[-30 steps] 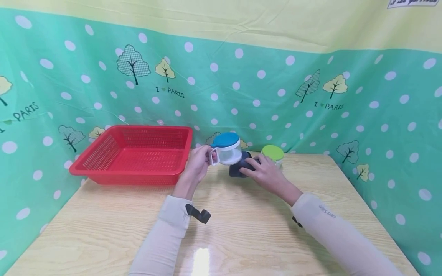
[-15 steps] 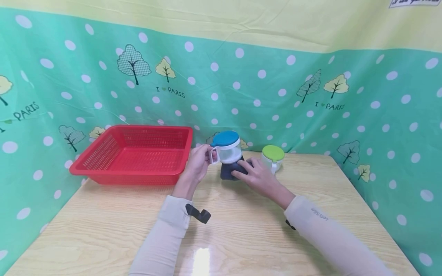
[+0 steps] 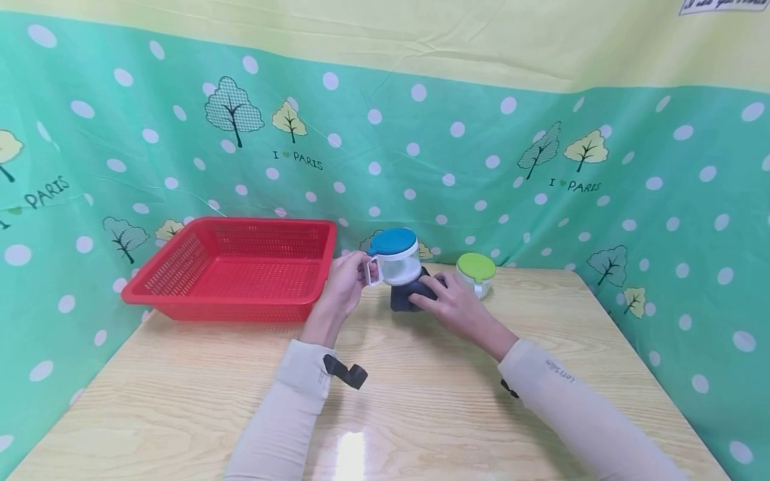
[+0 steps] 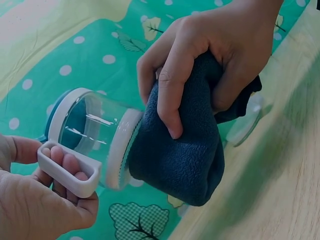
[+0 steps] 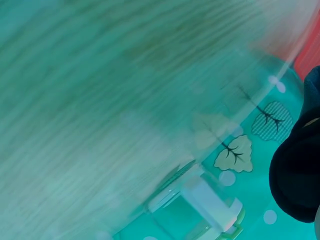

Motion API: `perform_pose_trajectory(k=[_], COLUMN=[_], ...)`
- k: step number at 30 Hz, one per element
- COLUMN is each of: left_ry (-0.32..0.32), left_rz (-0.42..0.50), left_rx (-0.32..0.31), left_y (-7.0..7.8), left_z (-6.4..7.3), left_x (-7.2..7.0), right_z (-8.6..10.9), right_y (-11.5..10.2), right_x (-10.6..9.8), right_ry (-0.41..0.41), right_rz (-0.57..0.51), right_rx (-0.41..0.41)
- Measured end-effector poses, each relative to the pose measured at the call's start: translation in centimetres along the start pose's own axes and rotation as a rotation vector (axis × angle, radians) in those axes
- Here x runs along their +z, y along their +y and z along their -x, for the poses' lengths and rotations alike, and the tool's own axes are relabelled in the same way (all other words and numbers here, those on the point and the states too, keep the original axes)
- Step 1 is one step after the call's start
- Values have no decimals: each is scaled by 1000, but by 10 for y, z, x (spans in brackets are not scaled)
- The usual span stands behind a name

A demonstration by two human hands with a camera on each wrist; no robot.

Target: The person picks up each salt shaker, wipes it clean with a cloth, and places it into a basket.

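My left hand [image 3: 345, 280] grips the white handle of a clear jar [image 3: 400, 270] with a blue lid, held up over the table. In the left wrist view, fingers of the left hand [image 4: 45, 195] curl through the handle, and the jar [image 4: 97, 125] leans with its white base toward the right. My right hand [image 4: 205, 55] holds a bunched dark navy cloth [image 4: 180, 155] against that base. From the head view, the cloth [image 3: 404, 298] sits just under the jar, with my right hand [image 3: 460, 304] on its right side.
A second jar [image 3: 476, 268] with a green lid stands behind my right hand, close to the curtain. To the left is a red plastic basket [image 3: 228, 311] with perforated walls. A polka-dot curtain [image 3: 451, 180] borders the wooden table [image 3: 415, 407] at the back and sides.
My right hand and the cloth have shifted left under the jar, then slightly back right, so more of the green-lidded jar shows. The left hand and its jar have hardly moved.
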State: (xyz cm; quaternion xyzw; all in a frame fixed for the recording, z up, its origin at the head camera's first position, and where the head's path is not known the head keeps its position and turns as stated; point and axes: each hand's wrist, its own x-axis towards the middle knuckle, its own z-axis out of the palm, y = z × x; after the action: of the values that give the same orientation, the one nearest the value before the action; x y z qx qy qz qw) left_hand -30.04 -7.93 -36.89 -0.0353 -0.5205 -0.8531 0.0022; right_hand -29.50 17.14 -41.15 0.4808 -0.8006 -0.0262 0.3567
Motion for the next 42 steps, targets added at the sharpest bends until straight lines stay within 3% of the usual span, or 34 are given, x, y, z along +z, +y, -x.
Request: perform_pose_trajectory(k=[12,18,25,42], left_ry=[-32,-46,-22,-7], left_rz=[-14,-31,16,7], left_rx=[-9,-23,-10,23], left_y=[-1,-2,-2,-1], left_z=[0,3,2,0], left_x=[-1,-1,0,-1], right_z=[8,7,0,-6], right_y=[12,7,-1,-10], right_x=[6,9,8,1], right_ry=[-18,13,57,59], right_rz=[12,4,12,18], right_rx=[78,26,3,-35])
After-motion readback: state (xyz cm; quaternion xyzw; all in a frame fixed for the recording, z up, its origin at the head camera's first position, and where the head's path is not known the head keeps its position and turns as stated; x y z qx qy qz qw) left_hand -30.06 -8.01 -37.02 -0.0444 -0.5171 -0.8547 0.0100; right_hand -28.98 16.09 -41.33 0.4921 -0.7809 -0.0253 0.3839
